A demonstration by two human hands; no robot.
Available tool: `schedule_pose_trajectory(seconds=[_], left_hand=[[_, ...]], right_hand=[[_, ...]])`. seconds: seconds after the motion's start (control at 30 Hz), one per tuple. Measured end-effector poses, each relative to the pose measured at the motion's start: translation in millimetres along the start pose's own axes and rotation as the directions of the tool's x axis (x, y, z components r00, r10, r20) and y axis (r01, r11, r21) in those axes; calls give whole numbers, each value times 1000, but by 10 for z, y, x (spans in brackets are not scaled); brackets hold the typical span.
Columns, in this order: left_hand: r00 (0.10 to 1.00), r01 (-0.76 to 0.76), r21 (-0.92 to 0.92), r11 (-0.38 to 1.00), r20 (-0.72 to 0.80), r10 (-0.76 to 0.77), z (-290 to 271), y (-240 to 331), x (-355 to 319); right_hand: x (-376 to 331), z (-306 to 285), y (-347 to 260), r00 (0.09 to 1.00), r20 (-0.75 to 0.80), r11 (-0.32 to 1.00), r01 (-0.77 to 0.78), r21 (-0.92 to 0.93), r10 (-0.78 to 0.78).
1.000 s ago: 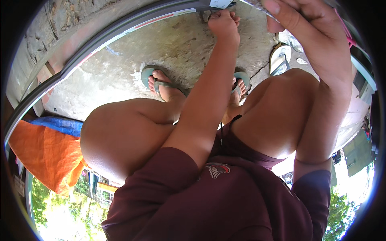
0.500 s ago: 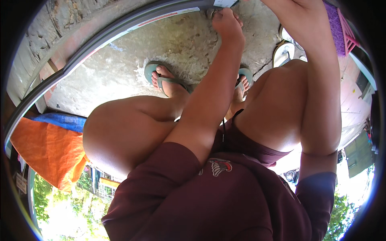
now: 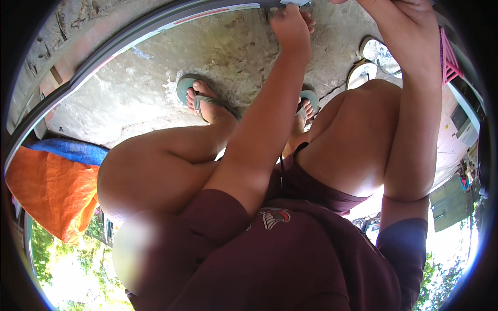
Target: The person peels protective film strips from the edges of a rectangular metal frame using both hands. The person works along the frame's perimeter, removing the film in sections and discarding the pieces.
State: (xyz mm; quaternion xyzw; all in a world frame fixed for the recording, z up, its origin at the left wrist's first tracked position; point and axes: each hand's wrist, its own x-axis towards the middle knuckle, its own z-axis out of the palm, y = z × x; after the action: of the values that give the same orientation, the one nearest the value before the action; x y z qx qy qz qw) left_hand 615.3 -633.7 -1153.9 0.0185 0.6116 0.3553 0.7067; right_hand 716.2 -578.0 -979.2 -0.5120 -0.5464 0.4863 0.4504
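Note:
My left hand (image 3: 292, 28) is curled closed at the top of the view, beside the lower edge of a long dark-rimmed panel (image 3: 171, 15). A small pale blue-white piece (image 3: 296, 2) shows just above its fingers. What the fingers hold, if anything, is hidden. My right hand (image 3: 407, 26) is raised at the upper right, and the picture's edge cuts off most of its fingers. Only its wrist, palm side and a thumb tip show, so its grip cannot be made out.
Flip-flops (image 3: 189, 85) are on my feet on the worn concrete floor (image 3: 140, 88). Loose sandals (image 3: 361, 74) lie beyond my right knee. A pink rack (image 3: 450, 57) stands at the far right. Orange cloth (image 3: 49, 186) and a blue sheet (image 3: 72, 149) hang at the left.
My right hand has shifted right and now covers the purple textured thing beside the pink rack. The left hand stays by the panel edge, slightly higher. The whole view has shifted a little.

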Motion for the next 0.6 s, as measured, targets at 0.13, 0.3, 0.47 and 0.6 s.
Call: schedule_pose_trajectory(seconds=[0.13,0.3,0.47,0.6], left_hand=[[1000,-22,68,997,4,22,-60,-87,218],[999,-32,36,999,-14,32,-78,-94,200],[977,-188,-54,981,88,192,-123,-49,33],[945,-307,-57,950,97,312,-113,-10,-240]], right_hand=[[36,34,-93,1000,2,997,0,-82,0],[52,91,-102,999,-40,998,-16,-60,13],[58,71,-1,998,-59,1000,-7,-5,7],[44,105,-117,997,-59,998,-45,-46,42]])
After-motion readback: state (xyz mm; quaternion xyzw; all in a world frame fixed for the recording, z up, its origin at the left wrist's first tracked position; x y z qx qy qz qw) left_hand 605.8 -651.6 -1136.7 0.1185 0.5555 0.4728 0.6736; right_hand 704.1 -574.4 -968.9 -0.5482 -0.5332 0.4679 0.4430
